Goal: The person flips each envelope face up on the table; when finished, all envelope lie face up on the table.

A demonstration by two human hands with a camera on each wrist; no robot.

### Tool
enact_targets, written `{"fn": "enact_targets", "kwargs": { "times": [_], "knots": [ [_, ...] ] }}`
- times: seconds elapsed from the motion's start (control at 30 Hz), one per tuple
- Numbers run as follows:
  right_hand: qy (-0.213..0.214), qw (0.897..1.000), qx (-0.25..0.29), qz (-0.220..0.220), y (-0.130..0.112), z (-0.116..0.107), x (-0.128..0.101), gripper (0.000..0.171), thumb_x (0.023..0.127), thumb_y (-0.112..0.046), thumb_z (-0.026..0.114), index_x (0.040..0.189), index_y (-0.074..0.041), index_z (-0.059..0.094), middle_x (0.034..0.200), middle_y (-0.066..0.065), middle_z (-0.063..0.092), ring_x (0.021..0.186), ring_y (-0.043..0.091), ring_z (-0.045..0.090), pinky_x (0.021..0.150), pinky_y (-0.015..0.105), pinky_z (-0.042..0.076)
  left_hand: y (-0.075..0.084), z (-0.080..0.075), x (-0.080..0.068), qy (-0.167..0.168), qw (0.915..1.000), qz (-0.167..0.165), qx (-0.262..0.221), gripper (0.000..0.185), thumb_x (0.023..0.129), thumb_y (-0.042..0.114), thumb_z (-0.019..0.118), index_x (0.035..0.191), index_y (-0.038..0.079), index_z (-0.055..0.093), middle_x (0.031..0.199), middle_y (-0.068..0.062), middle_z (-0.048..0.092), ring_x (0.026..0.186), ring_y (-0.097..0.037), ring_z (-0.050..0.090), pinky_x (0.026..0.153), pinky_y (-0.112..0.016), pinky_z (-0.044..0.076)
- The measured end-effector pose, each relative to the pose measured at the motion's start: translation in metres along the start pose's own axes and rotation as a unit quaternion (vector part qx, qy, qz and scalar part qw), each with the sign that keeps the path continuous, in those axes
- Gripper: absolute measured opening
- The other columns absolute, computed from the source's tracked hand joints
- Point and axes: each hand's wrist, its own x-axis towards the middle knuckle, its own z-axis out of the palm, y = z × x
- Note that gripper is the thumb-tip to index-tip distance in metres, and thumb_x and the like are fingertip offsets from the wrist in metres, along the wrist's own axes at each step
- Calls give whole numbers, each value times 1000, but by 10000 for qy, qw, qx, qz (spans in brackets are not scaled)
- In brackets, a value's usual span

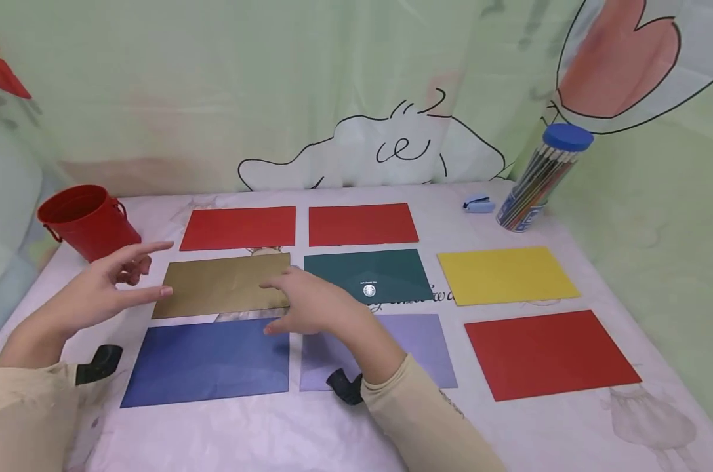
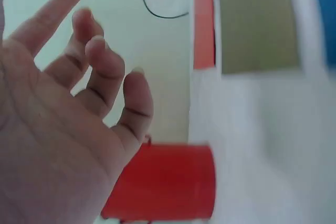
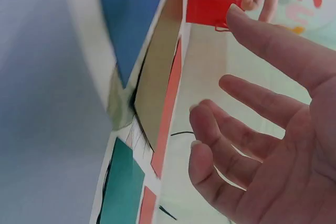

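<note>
A gold envelope [image 1: 223, 284] lies in the middle row of a grid of coloured sheets, between a red sheet [image 1: 239, 227] and a dark blue sheet [image 1: 208, 360]. My left hand [image 1: 105, 283] hovers at its left end, fingers spread and loosely bent, holding nothing. My right hand [image 1: 309, 303] is over the envelope's right end, fingers relaxed, nothing in its grip. In the right wrist view the gold envelope [image 3: 157, 85] has its near corner raised off the cloth. The left wrist view shows my left hand's fingers [image 2: 100, 72] over bare cloth beside the gold envelope [image 2: 257, 22].
A red bucket [image 1: 87, 219] stands at the far left. A dark green envelope [image 1: 370, 275], a lilac sheet [image 1: 418, 341], a yellow sheet [image 1: 506, 274] and two more red sheets [image 1: 362, 223] [image 1: 548, 354] lie on the white cloth. A pencil tube [image 1: 542, 180] and blue stapler [image 1: 479, 204] sit back right.
</note>
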Motion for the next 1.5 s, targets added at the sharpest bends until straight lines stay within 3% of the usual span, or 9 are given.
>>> {"fn": "enact_targets", "kwargs": {
  "times": [0.07,0.17,0.3,0.43,0.57,0.67,0.93,1.17,1.5],
  "knots": [
    [79,9999,131,30,-1,-3,6,72,86,-33,82,149,-18,51,149,3,45,133,17,46,101,32,45,-1,1,10,40,9994,-271,-224,74,88,24,80,153,19,44,111,-11,49,93,-24,49,67,-28,47],
    [339,9991,246,107,3,-4,15,77,82,-33,85,150,-20,50,149,4,44,131,18,47,99,33,46,-5,4,17,101,9979,-489,-408,77,90,27,78,155,16,40,119,-13,49,100,-25,48,69,-28,50],
    [606,9972,400,183,12,-1,24,84,78,-33,89,151,-23,49,148,5,45,130,19,46,96,35,48,-15,10,19,133,9959,-706,-551,79,89,30,78,156,14,38,127,-16,47,108,-29,46,70,-30,51],
    [510,9974,400,321,20,5,28,88,77,-35,89,153,-24,46,150,3,44,135,22,43,100,39,47,-25,14,17,-48,9949,-834,-570,86,86,30,81,157,15,34,135,-20,44,115,-37,45,74,-35,52],
    [416,9975,273,493,26,8,30,89,77,-36,89,153,-25,45,152,2,43,136,22,42,101,39,46,-34,18,15,-299,9922,-1026,-647,97,83,33,84,160,16,28,144,-25,38,123,-47,41,84,-53,53],
    [397,9970,355,558,30,9,30,89,77,-34,89,153,-25,45,152,1,43,136,20,42,102,39,46,-40,21,15,-440,9892,-1142,-808,100,82,34,84,161,16,26,150,-26,33,128,-51,35,90,-66,46],
    [307,9957,690,539,36,9,31,86,77,-30,89,152,-24,47,153,0,43,140,18,39,108,37,40,-49,21,11,-1029,9843,-864,-1146,106,78,23,86,161,13,21,157,-24,23,136,-53,20,100,-74,28],
    [358,9968,457,547,37,13,33,84,78,-29,89,151,-20,49,157,3,37,141,22,38,106,37,42,-48,25,12,-1167,9851,-448,-1182,100,75,15,87,157,6,30,154,-24,25,138,-54,18,102,-75,22],
    [415,9975,197,530,36,17,35,79,77,-31,89,147,-19,54,150,0,44,134,23,41,99,34,47,-50,26,14,-1186,9868,-523,-968,104,71,18,89,157,10,31,154,-24,24,139,-55,13,99,-78,23]
  ]
}}
